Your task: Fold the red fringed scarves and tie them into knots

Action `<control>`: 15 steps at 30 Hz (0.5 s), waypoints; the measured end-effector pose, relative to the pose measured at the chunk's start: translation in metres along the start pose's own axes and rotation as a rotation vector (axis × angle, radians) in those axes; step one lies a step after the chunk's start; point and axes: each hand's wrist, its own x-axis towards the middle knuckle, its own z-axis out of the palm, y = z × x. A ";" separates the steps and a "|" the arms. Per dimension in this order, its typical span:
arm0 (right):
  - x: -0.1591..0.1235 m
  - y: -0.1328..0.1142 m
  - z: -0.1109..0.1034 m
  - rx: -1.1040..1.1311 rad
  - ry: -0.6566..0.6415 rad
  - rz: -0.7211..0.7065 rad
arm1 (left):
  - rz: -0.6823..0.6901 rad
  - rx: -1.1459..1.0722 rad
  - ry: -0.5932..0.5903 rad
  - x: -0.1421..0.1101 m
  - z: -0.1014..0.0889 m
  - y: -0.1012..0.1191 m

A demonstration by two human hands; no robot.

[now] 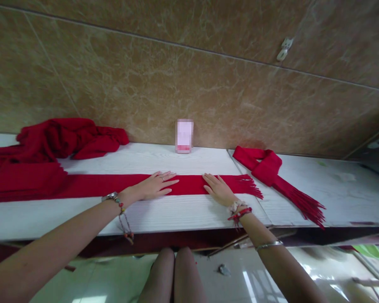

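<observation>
One long white desk carries everything. Along it lies a red scarf, flat, its long axis nearly parallel to the front edge and its fringe pointing toward the desk's right end. A heap of red cloth sits by the back edge at the left and spreads forward to the scarf's left part, where I cannot tell the two apart. Just past the fringe, a second red scarf blocks that side, looped near the back edge, its tassels slanting toward the front edge. The left hand and right hand rest open, palms down, on the flat scarf. Between heap and loop, a small pinkish object, blurred, stands upright at the back edge
</observation>
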 end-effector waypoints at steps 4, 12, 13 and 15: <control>-0.004 0.014 0.005 -0.034 0.007 -0.039 | -0.085 0.035 0.007 -0.045 0.002 -0.032; 0.006 0.018 0.019 -0.113 0.155 -0.190 | -0.346 0.081 -0.017 -0.121 0.000 -0.065; 0.012 0.007 0.018 -0.121 0.165 -0.203 | -0.353 0.080 -0.012 -0.123 0.001 -0.065; 0.029 -0.024 0.015 -0.107 0.172 -0.221 | -0.357 0.066 0.003 -0.124 0.002 -0.064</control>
